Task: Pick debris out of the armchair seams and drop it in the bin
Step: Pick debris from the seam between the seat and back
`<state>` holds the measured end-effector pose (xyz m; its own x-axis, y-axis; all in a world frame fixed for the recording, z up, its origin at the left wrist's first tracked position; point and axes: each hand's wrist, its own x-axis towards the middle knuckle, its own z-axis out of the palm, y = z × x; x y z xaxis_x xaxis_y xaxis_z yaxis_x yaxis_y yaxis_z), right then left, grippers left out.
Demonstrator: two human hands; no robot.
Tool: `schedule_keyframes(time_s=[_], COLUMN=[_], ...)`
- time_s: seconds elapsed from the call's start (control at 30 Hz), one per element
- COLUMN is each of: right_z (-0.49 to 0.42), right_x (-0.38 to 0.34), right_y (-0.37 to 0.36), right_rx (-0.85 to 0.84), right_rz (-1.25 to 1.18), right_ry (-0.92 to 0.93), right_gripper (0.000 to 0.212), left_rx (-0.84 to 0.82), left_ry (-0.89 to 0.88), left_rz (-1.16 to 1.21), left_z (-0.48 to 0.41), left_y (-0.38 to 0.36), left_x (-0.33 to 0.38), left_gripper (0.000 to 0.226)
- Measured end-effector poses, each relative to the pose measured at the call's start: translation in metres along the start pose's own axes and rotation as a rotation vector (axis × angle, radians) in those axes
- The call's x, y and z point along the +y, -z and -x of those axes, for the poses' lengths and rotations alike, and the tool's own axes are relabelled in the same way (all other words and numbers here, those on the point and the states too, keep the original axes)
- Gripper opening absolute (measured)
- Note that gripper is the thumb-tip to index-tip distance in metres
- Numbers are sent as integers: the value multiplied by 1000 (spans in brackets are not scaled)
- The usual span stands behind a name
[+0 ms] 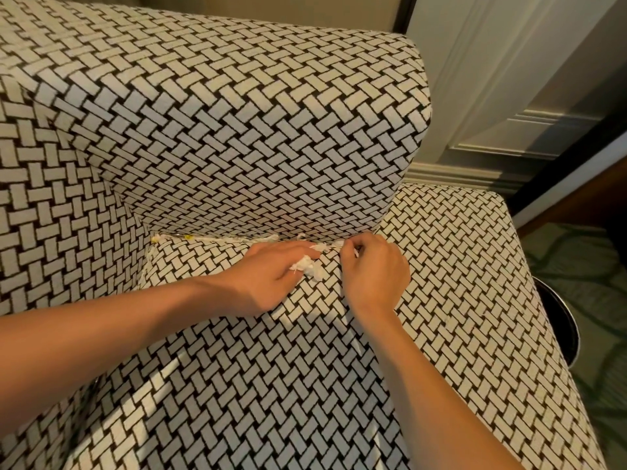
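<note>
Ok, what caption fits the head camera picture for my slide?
The left hand holds a white wad while the right hand pinches scraps from the armchair seam.

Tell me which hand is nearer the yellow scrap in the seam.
Left. The left hand, holding white scraps, rests on the seat right of the yellow scrap; the right hand pinches at the seam farther right.

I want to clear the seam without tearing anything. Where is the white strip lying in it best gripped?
Probably at its right end, nearest the left hand: pinch the white strip there from above and draw it along the seam, since it lies wedged lengthwise.
</note>
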<state>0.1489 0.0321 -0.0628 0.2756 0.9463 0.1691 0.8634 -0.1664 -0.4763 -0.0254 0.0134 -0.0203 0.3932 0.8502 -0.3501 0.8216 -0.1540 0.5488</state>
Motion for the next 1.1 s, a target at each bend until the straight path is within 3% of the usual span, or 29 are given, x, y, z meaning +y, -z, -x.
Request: schedule_keyframes(time_s=[0.13,0.27,0.47,0.63,0.87,1.1], right_z=[2,5,16,3,-12,-16], right_x=[2,-1,-19,-32,-6,8], right_y=[-2,0,7,11,9,22], right_rx=[6,-31,-212,-356,-251,-308], right_rz=[7,175,368,483,277,173], right_ry=[30,74,68,36,71,175], right_gripper=[21,23,44,47,49,45], left_rx=[15,22,23,17,0,-11], left_ry=[-28,-58,-68,-68,-33,-16], left_rz=[-19,-64,-64,-24,-26,-23], left_z=[2,2,3,4,2,2], left_y=[1,1,1,5,3,1], left_x=[0,1,-1,4,-1,-4], left_gripper=[45,47,48,47,48,53])
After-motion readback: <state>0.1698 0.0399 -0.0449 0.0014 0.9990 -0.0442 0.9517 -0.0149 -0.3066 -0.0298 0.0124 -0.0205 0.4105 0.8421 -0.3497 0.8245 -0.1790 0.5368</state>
